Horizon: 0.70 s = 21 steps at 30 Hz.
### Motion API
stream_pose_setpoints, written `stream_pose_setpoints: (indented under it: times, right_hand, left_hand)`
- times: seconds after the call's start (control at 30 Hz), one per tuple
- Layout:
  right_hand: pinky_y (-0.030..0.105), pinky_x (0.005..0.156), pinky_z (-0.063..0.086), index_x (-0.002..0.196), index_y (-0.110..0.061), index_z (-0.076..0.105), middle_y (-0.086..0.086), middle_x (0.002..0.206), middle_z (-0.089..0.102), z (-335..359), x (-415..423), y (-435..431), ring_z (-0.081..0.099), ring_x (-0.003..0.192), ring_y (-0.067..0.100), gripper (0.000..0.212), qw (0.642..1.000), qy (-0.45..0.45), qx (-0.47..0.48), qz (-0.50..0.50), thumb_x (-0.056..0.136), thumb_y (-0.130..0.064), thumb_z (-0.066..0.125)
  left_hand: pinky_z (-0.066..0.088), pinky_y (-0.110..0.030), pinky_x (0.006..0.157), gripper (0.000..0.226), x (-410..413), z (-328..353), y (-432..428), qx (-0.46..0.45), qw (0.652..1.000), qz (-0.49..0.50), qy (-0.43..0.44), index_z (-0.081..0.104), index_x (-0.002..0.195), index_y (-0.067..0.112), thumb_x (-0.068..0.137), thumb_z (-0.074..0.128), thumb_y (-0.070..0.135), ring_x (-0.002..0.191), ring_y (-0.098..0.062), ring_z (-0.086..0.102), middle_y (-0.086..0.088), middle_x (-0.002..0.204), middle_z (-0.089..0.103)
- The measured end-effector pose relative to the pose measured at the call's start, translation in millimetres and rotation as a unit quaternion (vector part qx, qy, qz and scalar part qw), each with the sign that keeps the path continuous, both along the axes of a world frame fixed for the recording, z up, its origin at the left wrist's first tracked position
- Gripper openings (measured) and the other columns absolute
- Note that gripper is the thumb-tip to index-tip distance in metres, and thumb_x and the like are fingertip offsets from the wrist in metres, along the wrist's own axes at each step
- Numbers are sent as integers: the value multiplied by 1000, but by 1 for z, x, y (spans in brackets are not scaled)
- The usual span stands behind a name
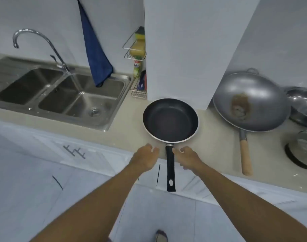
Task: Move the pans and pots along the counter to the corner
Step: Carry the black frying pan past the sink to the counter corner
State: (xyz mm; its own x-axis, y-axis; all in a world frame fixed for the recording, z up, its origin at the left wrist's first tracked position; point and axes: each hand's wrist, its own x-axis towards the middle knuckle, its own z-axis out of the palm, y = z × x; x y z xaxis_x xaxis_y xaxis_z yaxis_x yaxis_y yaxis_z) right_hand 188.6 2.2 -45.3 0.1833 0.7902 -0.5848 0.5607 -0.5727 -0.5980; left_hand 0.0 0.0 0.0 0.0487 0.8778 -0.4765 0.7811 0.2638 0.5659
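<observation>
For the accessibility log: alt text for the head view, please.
A left hand and right hand flank the handle of a black frying pan on the counter, neither gripping it. A wok sits to its right, a double sink to its left.

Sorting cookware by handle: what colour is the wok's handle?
The wok's handle is pale tan wood, clearest in the head view.

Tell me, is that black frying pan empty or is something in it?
Empty. The frying pan sits upright on the counter, its dark inside bare all over.
</observation>
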Motion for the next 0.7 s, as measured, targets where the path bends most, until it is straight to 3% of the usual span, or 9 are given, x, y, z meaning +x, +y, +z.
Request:
stream_pose_setpoints:
  times: [0.13,0.3,0.43,0.5,0.63,0.7]
  right_hand:
    - [31,67,54,134,-10,48,8,116,63,-20,-12,10,66,97,24,63,998,47,-29,-23,92,-57,51]
    - [34,68,53,89,-11,65,12,90,67,-36,-25,28,63,78,26,35,991,113,-24,-62,87,-46,58]
    - [31,59,46,80,-13,61,7,75,60,-41,-30,37,57,68,23,25,990,117,-29,-72,84,-38,59]
    - [29,56,41,80,-13,58,7,73,55,-42,-34,40,52,66,23,23,989,123,-44,-64,83,-36,58]
    - [27,52,38,81,-15,53,5,71,49,-37,-51,43,48,64,20,15,989,132,-50,-53,81,-30,57]
    - [26,52,38,80,-16,52,3,70,48,-32,-61,45,48,64,19,12,988,140,-38,-59,81,-27,57]
  left_hand:
    - [41,-43,106,56,18,-30,-21,-79,996,23,-36,51,134,11,101,30,52,124,-33,53,-13,138,54]
    - [49,-42,98,50,37,-51,-34,-170,974,56,-140,56,116,10,103,26,47,108,-29,62,-13,116,63]
    - [59,-41,86,45,47,-54,-41,-265,921,121,-258,50,116,9,106,24,44,84,-28,66,-15,95,65]
    - [59,-38,75,44,47,-53,-43,-267,918,124,-264,45,119,9,106,21,43,71,-28,66,-16,89,64]
    - [56,-30,53,51,38,-50,-43,-219,947,114,-205,46,121,7,104,18,46,52,-20,60,-12,79,60]
    - [51,-28,50,52,29,-49,-42,-186,959,118,-178,46,118,9,101,18,50,49,-20,59,-11,81,60]
